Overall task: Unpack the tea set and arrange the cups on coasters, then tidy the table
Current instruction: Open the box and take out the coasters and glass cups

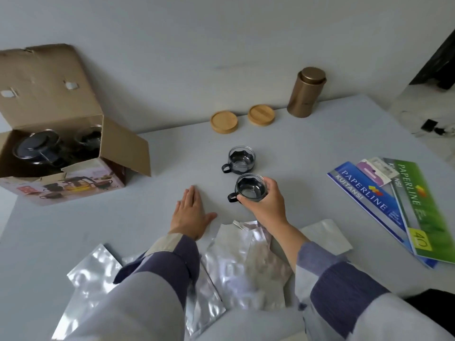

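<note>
Your right hand (pixel 261 203) has its fingers wrapped around the near cup (pixel 250 189), thumb by the black handle, the others round the far side of the rim. I can't tell whether it's on the table (pixel 320 134) or just lifted. Your left hand (pixel 190 212) lies flat, fingers pressed together, holding nothing.

The far cup (pixel 240 162) sits just past your right fingertips. Push forward carelessly and you'll likely knock glass into glass. Both coasters (pixel 224 121) are empty and well beyond it, near the gold tin (pixel 305 93), so you'd have to carry over or around that cup. The grip is on smooth glass, so it could slip if you tilt it.

The foil bags (pixel 236 262) are piled under your wrists. Drag a sleeve across and they'll probably slide.

The box (pixel 66 153) out past your left fingers has the teapot (pixel 37 148) inside.

Readable stuff: the pads (pixel 364 195) off to the right of your fingers say "PAPERLINE", the blue one "KUITANSI", the green one "40". The box print is too small to read.
</note>
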Available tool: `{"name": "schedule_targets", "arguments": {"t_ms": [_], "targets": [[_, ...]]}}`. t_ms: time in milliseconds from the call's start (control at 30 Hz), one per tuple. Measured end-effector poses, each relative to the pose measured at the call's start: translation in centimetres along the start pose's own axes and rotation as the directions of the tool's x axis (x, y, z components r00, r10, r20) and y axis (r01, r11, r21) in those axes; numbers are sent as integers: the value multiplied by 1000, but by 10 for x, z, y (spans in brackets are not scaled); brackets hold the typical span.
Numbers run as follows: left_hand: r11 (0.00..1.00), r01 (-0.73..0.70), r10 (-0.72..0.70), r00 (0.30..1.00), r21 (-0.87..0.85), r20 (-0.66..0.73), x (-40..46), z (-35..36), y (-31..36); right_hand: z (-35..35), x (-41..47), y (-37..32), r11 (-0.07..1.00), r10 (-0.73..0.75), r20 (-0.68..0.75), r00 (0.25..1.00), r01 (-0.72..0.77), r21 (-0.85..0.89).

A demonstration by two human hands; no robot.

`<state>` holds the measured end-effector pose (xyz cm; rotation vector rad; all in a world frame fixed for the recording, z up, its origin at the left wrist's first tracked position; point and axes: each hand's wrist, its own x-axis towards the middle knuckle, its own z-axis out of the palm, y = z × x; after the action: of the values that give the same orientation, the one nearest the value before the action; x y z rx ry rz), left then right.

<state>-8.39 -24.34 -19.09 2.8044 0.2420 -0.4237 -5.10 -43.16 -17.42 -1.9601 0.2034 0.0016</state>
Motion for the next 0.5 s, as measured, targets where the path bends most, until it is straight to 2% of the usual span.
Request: {"name": "schedule_targets", "arguments": {"t_ms": [400, 500], "targets": [[999, 12, -13, 1000, 44, 22, 2, 3, -2, 2, 2, 16, 995, -84, 8, 996, 84, -50], [999, 12, -13, 1000, 41, 28, 3, 2, -2, 2, -1, 15, 996, -63, 26, 998, 65, -67]]}}
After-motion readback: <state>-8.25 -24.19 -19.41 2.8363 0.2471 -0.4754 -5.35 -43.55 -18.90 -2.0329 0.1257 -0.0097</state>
